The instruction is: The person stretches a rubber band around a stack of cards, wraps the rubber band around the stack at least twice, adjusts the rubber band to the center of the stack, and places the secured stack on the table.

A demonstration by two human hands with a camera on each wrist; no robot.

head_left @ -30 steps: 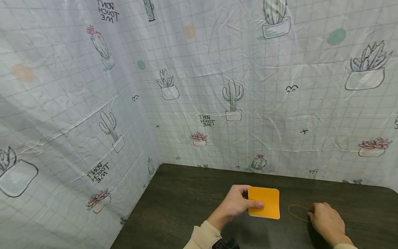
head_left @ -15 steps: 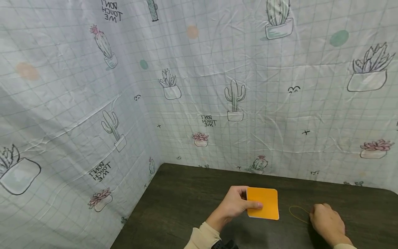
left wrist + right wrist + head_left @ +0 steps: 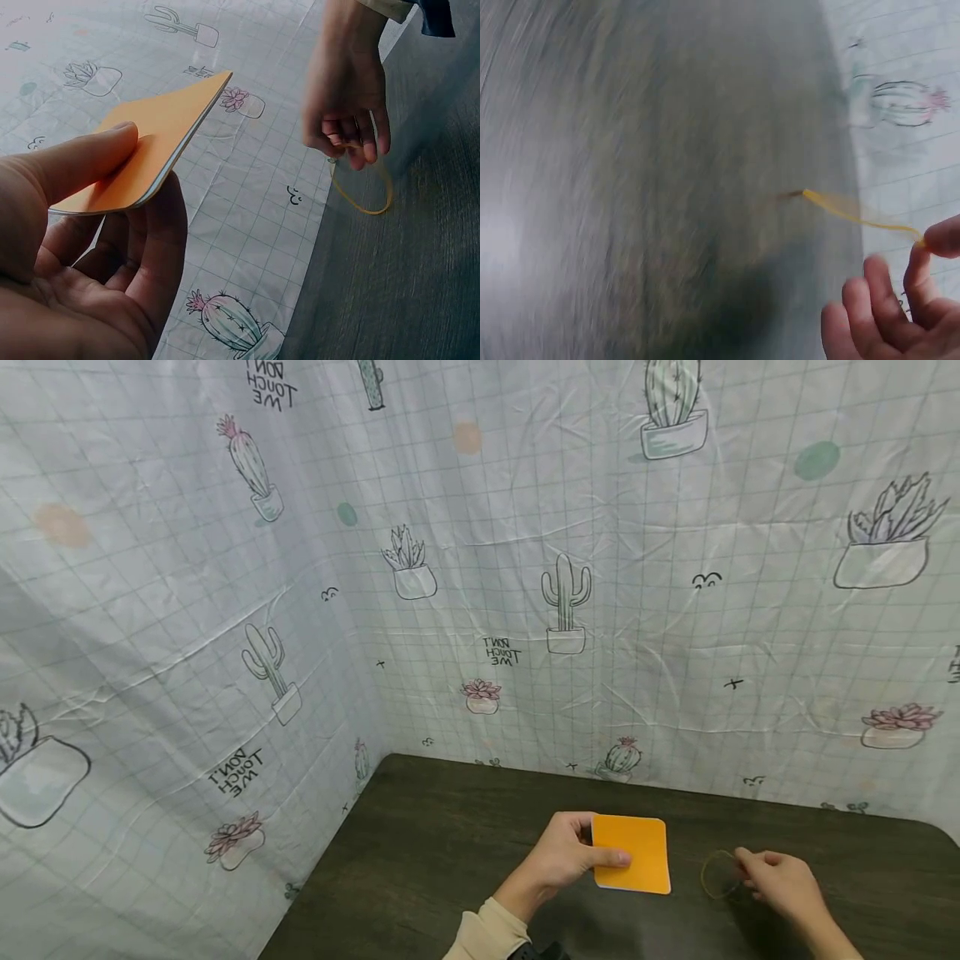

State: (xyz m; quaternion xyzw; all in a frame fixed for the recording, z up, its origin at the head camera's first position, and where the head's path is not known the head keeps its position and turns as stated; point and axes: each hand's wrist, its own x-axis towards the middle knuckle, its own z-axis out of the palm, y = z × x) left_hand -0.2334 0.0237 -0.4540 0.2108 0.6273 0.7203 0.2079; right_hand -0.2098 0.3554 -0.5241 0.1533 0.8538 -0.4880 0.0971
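Left hand, thumb above and fingers beneath, pinching a square orange pad over a dark tabletop; right hand, thumb against forefinger, pinching a thin yellow band, its loop toward the pad, apart from it; cactus-printed cloth behind

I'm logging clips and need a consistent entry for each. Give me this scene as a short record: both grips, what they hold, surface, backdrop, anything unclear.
Left grip: holds an orange square, thumb on its orange face
Right grip: pinches a thin yellow loop between thumb and finger
Square and loop: apart
Surface: dark tabletop
Backdrop: pale gridded cloth printed with potted cacti and succulents
Unclear: whether the loop touches the tabletop
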